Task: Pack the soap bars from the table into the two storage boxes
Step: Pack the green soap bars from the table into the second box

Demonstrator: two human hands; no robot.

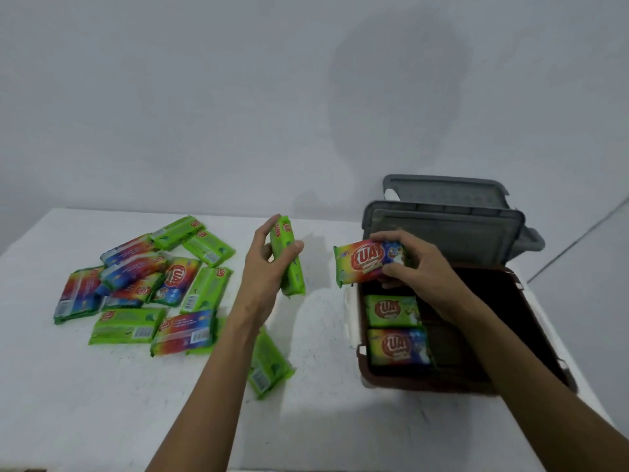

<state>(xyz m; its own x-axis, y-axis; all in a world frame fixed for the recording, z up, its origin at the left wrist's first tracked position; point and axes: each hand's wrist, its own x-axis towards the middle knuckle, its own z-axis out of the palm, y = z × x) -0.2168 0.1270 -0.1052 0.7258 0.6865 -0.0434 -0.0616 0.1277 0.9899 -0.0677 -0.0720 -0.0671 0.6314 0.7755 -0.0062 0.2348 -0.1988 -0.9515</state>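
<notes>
Over the brown box (pixel 425 386) the right hand (pixel 412 264) pinches a rainbow soap bar (pixel 366 264) by its end; the left hand (pixel 269 267), fingers (pixel 294 247) curled round a green bar (pixel 291 274), hovers above the table (pixel 340 420) — slick wrappers could slip, landing crooked

My only view comes from the wide-angle camera on my head, looking forward and down across the white table (pixel 323 420) to the pale wall (pixel 204 97) behind, which fills the upper half of the frame. It is near enough that both forearms enter from the bottom edge: my left hand (pixel 269 267), gripping a green soap bar (pixel 293 277), sits mid-frame, my right hand (pixel 418 264), holding a rainbow soap bar (pixel 367 260), over the open storage box (pixel 425 385) at right, the heap of soap bars (pixel 177 277) at left.
</notes>
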